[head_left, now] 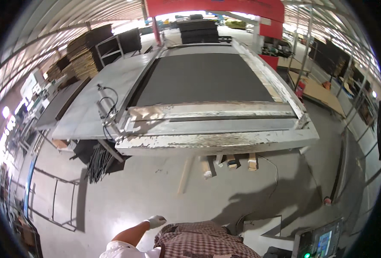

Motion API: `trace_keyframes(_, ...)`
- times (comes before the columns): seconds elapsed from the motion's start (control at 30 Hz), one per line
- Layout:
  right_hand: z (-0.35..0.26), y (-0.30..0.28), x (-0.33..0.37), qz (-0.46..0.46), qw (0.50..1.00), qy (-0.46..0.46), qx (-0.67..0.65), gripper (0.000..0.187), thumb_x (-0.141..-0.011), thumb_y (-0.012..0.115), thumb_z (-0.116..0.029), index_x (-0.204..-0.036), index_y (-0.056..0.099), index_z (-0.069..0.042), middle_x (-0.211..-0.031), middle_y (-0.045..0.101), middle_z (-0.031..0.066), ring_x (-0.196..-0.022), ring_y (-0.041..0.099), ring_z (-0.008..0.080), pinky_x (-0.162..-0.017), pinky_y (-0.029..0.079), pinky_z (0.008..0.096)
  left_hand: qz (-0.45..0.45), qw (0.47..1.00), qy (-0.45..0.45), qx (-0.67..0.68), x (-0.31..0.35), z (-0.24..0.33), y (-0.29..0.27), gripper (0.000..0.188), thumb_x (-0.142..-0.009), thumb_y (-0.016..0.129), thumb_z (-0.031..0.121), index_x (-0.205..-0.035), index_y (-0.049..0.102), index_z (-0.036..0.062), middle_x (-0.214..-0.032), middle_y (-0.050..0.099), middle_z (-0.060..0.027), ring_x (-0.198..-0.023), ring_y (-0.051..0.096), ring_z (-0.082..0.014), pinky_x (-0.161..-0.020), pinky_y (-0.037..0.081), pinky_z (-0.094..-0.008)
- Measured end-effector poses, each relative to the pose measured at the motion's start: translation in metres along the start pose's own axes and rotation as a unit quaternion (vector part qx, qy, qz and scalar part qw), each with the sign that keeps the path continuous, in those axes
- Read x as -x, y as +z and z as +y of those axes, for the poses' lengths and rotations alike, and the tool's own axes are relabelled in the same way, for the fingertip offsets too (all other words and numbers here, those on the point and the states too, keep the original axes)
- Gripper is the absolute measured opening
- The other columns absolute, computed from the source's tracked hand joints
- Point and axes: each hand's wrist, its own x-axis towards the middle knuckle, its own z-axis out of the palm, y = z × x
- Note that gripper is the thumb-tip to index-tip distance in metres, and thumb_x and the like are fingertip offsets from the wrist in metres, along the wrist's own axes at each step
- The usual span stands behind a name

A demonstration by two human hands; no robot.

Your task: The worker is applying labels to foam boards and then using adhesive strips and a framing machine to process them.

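My left hand, in a white glove, is held beside my checked apron at the lower edge. Its fingers look loosely extended, and nothing shows in them. My right hand is not in view. Farther ahead stands a large machine table with a worn, paint-chipped white frame. A dark grey sheet lies flat within this frame, well out of reach of the hand. At the lower right a control panel with a lit screen and a green light stands near my right side.
A red gantry spans the machine's far end. A pale side table adjoins it on the left. Wooden blocks and a strip lie on the floor before it. Stacked boards stand at the back left; a metal frame is at left.
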Motion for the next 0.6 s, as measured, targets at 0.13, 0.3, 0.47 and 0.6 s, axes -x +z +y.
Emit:
trace_keyframes(0.13, 0.019, 0.032, 0.01, -0.089, 0.994, 0.066, 0.001, 0.036, -0.09, 0.06, -0.034, -0.113, 0.068, -0.008, -0.107, 0.064, 0.0229, -0.092, 0.064, 0.0434, -0.074, 0.052, 0.0547, 0.099, 0.987, -0.095, 0.088, 0.034, 0.015, -0.041, 0.046, -0.09, 0.06, 0.043, -0.117, 0.07, 0.0068, -0.105, 0.073, -0.0118, -0.099, 0.067, -0.0238, -0.088, 0.052, -0.0362)
trace_keyframes(0.3, 0.104, 0.156, 0.028, -0.098, 0.975, 0.063, 0.188, 0.045, -0.078, 0.059, -0.044, -0.107, 0.072, -0.013, -0.107, 0.069, 0.0171, -0.111, 0.061, 0.0378, -0.091, 0.048, 0.05, 0.101, 0.977, -0.133, 0.134, 0.051, -0.02, -0.059, 0.046, -0.089, 0.061, 0.042, -0.116, 0.07, 0.0059, -0.101, 0.072, -0.0123, -0.096, 0.067, -0.0225, -0.086, 0.052, -0.0368)
trace_keyframes(0.47, -0.005, 0.065, -0.019, -0.267, 0.945, 0.179, 0.062, 0.056, -0.079, 0.062, -0.048, -0.125, 0.064, -0.017, -0.125, 0.064, 0.0132, -0.114, 0.059, 0.039, -0.095, 0.045, 0.0551, 0.167, 0.972, -0.102, 0.131, 0.059, -0.122, -0.104, 0.038, -0.09, 0.062, 0.035, -0.112, 0.071, 0.0045, -0.095, 0.072, -0.0069, -0.085, 0.065, -0.0188, -0.078, 0.052, -0.0333)
trace_keyframes(0.6, -0.16, 0.04, -0.002, 0.037, 0.977, 0.05, -0.204, 0.025, -0.086, 0.062, -0.008, -0.109, 0.065, 0.003, -0.104, 0.061, 0.0231, -0.098, 0.06, 0.0392, -0.085, 0.049, 0.049, 0.403, 0.87, 0.046, 0.281, 0.027, -0.142, -0.264, 0.014, -0.094, 0.062, 0.009, -0.102, 0.068, -0.0007, -0.086, 0.066, 0.0, -0.076, 0.059, -0.0097, -0.069, 0.048, -0.0245)
